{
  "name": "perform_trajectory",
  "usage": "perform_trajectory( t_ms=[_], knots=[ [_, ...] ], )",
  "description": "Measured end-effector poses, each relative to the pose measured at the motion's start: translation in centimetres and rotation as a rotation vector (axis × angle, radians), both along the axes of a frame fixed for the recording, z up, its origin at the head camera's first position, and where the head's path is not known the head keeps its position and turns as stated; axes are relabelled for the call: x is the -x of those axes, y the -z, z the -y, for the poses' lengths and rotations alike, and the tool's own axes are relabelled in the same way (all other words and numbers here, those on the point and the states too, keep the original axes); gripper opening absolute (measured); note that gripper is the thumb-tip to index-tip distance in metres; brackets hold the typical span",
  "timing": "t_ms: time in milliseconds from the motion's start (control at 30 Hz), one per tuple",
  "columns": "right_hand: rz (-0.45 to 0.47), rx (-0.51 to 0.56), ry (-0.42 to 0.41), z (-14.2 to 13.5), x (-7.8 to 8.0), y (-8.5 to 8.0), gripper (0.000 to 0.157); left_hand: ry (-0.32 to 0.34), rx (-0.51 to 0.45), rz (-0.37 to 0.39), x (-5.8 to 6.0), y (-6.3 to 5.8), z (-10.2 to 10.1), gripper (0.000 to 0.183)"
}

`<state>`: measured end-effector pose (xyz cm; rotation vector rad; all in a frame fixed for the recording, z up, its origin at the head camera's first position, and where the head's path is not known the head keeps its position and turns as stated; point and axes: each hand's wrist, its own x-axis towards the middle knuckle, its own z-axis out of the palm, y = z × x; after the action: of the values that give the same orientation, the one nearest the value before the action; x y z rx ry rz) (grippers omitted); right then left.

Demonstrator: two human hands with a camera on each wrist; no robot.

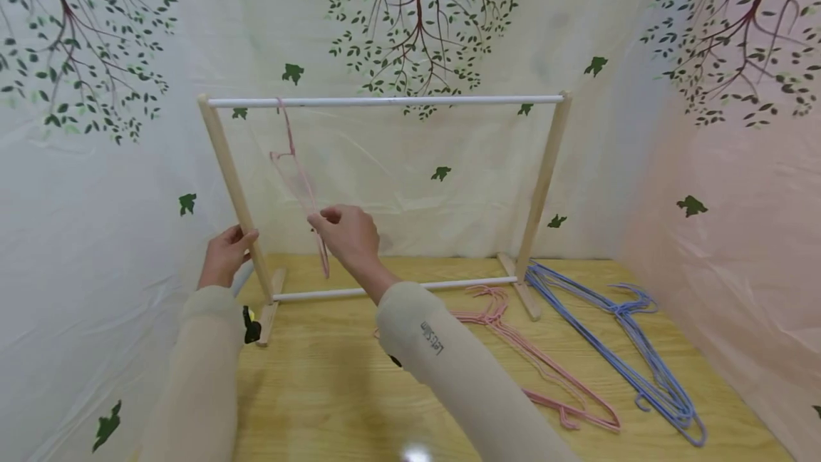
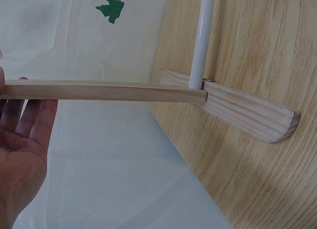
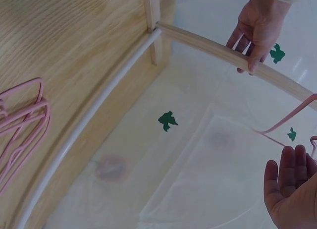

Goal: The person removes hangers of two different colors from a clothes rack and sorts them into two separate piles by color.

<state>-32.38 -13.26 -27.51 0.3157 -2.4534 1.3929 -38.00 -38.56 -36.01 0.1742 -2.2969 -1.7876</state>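
A pink hanger [image 1: 291, 140] hangs by its hook from the white top rail [image 1: 385, 101] of a wooden rack, near the rail's left end. My right hand [image 1: 349, 235] pinches the hanger's side between thumb and fingers. In the right wrist view the hanger [image 3: 290, 115] passes behind the fingertips of that hand [image 3: 297, 189], and the thumb is hidden. Thumb and fingers of my left hand [image 1: 224, 255] grip the rack's left wooden post [image 1: 229, 170]. The left wrist view shows that hand [image 2: 22, 154] at the post [image 2: 114, 91], its fingers on the far side.
Several pink hangers [image 1: 545, 358] lie on the wood-grain table [image 1: 308, 391], partly behind my right sleeve [image 1: 449, 355]. To their right is a pile of blue hangers [image 1: 616, 334] beside the rack's right foot [image 1: 526, 298]. A white lower rail [image 1: 468, 283] joins the posts. Leaf-printed sheeting surrounds the table.
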Motion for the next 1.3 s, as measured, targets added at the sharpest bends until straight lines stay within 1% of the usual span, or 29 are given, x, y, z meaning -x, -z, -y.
perform_trajectory(
  t_ms=[100, 233, 500, 633, 800, 1067, 1300],
  knots=[
    [0.01, -0.002, 0.01, 0.2, 0.4, 0.0, 0.022, 0.004, 0.001, 0.005, 0.6, 0.2, 0.1, 0.057],
    [0.025, -0.006, 0.032, 0.5, 0.9, 0.0, 0.018, 0.01, 0.005, 0.013, 1.2, 0.3, 0.4, 0.057],
    [0.048, -0.035, 0.151, -0.1, 1.8, -0.3, 0.02, 0.017, -0.003, 0.012, 2.1, 0.2, 0.4, 0.056],
    [-0.005, -0.013, 0.196, -0.7, 2.5, -0.1, 0.02, 0.026, -0.008, 0.007, 2.4, 0.2, 0.4, 0.056],
    [-0.072, 0.042, 0.197, -1.3, 3.3, 0.1, 0.02, 0.032, -0.011, 0.012, 2.9, 0.4, 0.8, 0.056],
    [-0.135, 0.086, 0.209, -3.1, 3.7, -0.2, 0.02, 0.028, -0.011, 0.018, 2.9, 0.2, 0.7, 0.056],
    [-0.183, 0.158, 0.208, -4.5, 3.8, -0.3, 0.019, 0.031, -0.009, 0.025, 2.9, 0.2, 0.7, 0.056]
  ],
)
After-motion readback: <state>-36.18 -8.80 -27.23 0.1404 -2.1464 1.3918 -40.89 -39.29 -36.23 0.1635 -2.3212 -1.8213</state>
